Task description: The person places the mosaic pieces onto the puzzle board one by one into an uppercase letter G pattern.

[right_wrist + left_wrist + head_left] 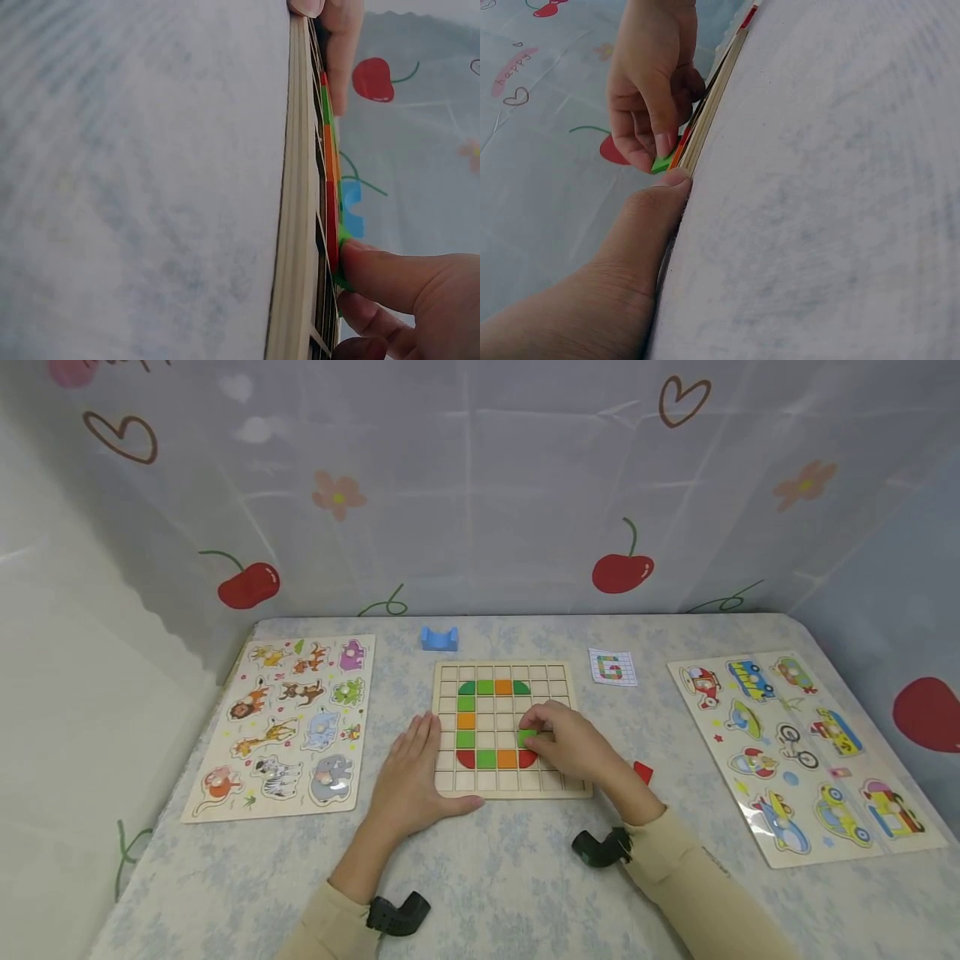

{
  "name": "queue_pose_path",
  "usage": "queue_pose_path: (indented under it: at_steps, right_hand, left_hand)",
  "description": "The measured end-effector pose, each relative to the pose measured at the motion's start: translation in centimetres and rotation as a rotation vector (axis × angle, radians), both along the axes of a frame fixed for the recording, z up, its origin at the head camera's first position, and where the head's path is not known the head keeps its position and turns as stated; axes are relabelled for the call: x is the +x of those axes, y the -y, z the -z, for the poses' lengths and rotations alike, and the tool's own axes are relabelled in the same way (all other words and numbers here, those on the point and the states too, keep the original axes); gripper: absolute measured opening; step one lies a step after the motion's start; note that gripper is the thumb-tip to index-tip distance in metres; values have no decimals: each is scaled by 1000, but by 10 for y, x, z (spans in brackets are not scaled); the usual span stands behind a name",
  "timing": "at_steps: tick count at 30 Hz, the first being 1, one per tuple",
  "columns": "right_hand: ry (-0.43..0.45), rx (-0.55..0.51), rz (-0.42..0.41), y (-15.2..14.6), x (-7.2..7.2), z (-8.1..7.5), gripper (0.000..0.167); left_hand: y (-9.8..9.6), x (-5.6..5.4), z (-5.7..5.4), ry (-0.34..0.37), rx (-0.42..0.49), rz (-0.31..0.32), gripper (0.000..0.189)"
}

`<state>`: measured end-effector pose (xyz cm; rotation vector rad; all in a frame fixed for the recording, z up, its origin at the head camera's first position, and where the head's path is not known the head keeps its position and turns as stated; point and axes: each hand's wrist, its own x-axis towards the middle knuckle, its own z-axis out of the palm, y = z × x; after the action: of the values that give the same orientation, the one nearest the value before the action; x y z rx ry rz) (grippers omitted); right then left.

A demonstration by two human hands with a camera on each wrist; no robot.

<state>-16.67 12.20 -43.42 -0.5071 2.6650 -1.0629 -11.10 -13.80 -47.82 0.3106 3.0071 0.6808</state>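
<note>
On the table lies a wooden grid board [487, 782] with green, orange and red tiles set in it, forming a C-like outline. My right hand [566, 743] pinches a green square tile [527, 739] between thumb and fingers, just above the red corner tile [528, 759] at the lower right of the outline. That green tile [661, 164] is tilted in the left wrist view. Along the board's left edge rests my left hand [408, 777], fingers straight, its thumb against the front edge. A red piece [642, 772] sits beside my right wrist, partly hidden.
A small card [612, 667] with a coloured grid pattern lies behind the board on the right. Near the back edge stands a blue notched block [439, 641]. An animal puzzle board [285, 727] lies at left, a vehicle puzzle board [806, 756] at right.
</note>
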Motion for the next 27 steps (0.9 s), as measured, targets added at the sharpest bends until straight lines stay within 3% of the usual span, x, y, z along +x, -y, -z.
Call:
queue_pose_path:
  at_steps: [15, 20, 27]
  right_hand:
    - [-54, 88, -37, -7, 6, -7, 24]
    - [-83, 88, 4, -31, 11, -12, 32]
    - [-57, 136, 94, -79, 19, -16, 26]
  left_hand:
    - [0, 0, 0, -4, -11, 7, 138]
    - [0, -1, 1, 0, -14, 10, 138]
    - [1, 0, 0, 0, -9, 12, 137]
